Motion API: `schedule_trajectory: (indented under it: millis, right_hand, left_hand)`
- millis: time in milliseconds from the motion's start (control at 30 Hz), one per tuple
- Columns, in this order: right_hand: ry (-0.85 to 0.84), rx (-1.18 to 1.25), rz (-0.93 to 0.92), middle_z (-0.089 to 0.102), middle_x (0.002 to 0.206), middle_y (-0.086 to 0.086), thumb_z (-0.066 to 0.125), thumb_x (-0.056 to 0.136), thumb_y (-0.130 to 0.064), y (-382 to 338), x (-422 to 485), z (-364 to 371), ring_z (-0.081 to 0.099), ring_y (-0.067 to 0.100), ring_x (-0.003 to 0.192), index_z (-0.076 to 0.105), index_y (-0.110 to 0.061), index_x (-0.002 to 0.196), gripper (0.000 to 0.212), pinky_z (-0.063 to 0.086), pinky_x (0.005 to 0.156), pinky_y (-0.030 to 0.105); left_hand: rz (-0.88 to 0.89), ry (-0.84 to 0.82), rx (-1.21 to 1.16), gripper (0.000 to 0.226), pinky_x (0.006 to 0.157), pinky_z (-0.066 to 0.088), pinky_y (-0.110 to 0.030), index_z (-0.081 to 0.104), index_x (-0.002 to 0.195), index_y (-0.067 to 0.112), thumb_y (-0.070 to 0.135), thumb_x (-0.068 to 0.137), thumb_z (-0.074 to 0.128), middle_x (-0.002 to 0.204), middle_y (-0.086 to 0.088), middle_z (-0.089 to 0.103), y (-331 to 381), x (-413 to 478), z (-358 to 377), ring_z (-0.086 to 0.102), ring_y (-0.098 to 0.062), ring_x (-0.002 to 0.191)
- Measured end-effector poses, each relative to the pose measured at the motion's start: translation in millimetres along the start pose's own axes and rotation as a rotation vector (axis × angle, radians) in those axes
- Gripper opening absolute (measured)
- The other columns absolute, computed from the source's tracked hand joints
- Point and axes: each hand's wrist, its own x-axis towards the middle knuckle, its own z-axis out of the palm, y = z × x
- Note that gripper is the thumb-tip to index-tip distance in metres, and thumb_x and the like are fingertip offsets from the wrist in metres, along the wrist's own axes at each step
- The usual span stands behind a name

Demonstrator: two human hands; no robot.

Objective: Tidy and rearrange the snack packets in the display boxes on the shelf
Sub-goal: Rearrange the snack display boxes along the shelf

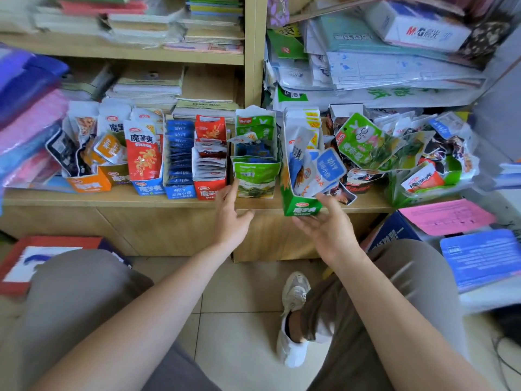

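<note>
The left hand [231,214] was open, its fingers straight and reaching up to the lower left corner of the middle green box [255,176], which stood on the wooden shelf [141,198] just beside a red display box [210,190]. Whether the fingertips touched the box or only its edge could not be told.

The right hand [324,224] lay palm up at the front of the tall green display box [303,207], with its fingers curled under the front end and its thumb against the right side. That box jutted out past the shelf edge and tilted a little. It was filled with white packets at the back and blue-and-white snack packets [328,166] leaning out at the front.

Left of the red box stood a blue display box [180,190] and more boxes in a row. To the right, a loose heap of packets [394,145] lay on the shelf.
</note>
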Motion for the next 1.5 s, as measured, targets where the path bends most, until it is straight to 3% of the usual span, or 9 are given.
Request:
schedule_trajectory:
  millis: [100,267,467,733,867,1100,1233,1367,1500]
  right_hand:
    - [0.009,0.028,-0.025,0.067,0.118,0.024,0.063,0.092,-0.021,-18,-6,9,0.069,0.038,0.104,0.062,-0.012,0.114,0.024,0.053,0.098,0.051]
    - [-0.030,-0.001,-0.061,0.070,0.112,0.020,0.065,0.091,-0.023,-45,-28,22,0.069,0.038,0.104,0.065,-0.016,0.106,0.017,0.055,0.094,0.049]
    - [-0.101,-0.001,-0.059,0.070,0.116,0.019,0.064,0.089,-0.027,-52,-55,38,0.068,0.038,0.107,0.063,-0.016,0.116,0.029,0.055,0.095,0.050]
    - [-0.201,-0.080,0.044,0.070,0.114,0.021,0.065,0.087,-0.030,-24,-72,60,0.069,0.038,0.105,0.064,-0.016,0.118,0.034,0.056,0.086,0.045]
    - [-0.190,-0.086,0.040,0.071,0.108,0.018,0.065,0.083,-0.029,-12,-75,60,0.068,0.037,0.105,0.064,-0.015,0.118,0.038,0.056,0.086,0.046]
    - [-0.099,-0.023,0.034,0.070,0.114,0.022,0.060,0.089,-0.028,-31,-82,42,0.069,0.037,0.104,0.061,-0.016,0.119,0.033,0.056,0.087,0.046]
    - [-0.080,0.005,0.014,0.069,0.118,0.023,0.059,0.092,-0.028,-40,-85,30,0.068,0.039,0.107,0.058,-0.016,0.126,0.036,0.057,0.088,0.046]
    - [-0.076,0.014,0.014,0.067,0.120,0.023,0.058,0.093,-0.027,-42,-86,28,0.068,0.040,0.107,0.057,-0.014,0.128,0.038,0.056,0.088,0.047]
    - [-0.105,-0.029,0.024,0.069,0.118,0.023,0.058,0.092,-0.027,-36,-87,35,0.068,0.040,0.107,0.059,-0.016,0.124,0.033,0.055,0.090,0.048]
  left_hand:
    - [-0.026,-0.089,-0.032,0.085,0.094,0.050,-0.016,0.033,0.155,0.034,-0.001,0.087,0.070,0.154,0.005,0.035,8,2,-4,0.045,-0.017,0.134]
    - [-0.105,-0.164,-0.126,0.078,0.081,0.050,-0.010,0.038,0.152,0.035,-0.004,0.090,0.066,0.147,0.011,0.046,10,-4,-21,0.054,-0.009,0.122]
    - [-0.154,0.196,-0.086,0.035,0.093,0.053,-0.029,0.066,0.118,0.020,0.002,0.087,0.070,0.105,0.007,0.069,3,-17,-62,0.066,-0.011,0.095]
    - [0.024,0.386,-0.011,0.029,0.079,0.050,-0.012,0.067,0.118,0.013,0.004,0.091,0.068,0.112,0.002,0.069,6,14,-107,0.064,-0.009,0.096]
    - [0.113,0.176,-0.017,0.030,0.086,0.052,-0.019,0.068,0.121,0.014,0.004,0.093,0.065,0.107,0.005,0.071,15,16,-87,0.065,-0.004,0.094]
    - [-0.018,-0.282,-0.287,0.067,0.105,0.036,-0.007,0.032,0.157,0.023,-0.005,0.099,0.050,0.154,0.013,0.040,31,14,-39,0.040,0.000,0.138]
    - [-0.062,-0.378,-0.285,0.081,0.121,0.029,-0.031,0.030,0.157,0.028,-0.017,0.091,0.046,0.162,0.006,0.030,32,14,-22,0.027,-0.011,0.150]
    - [-0.051,-0.494,-0.249,0.075,0.103,0.034,-0.011,0.029,0.157,0.023,-0.016,0.095,0.045,0.165,0.001,0.024,44,5,-12,0.023,-0.013,0.151]
    - [-0.084,-0.374,-0.232,0.060,0.105,0.046,-0.028,0.048,0.147,0.020,-0.009,0.094,0.053,0.149,-0.001,0.051,34,1,-22,0.052,-0.013,0.133]
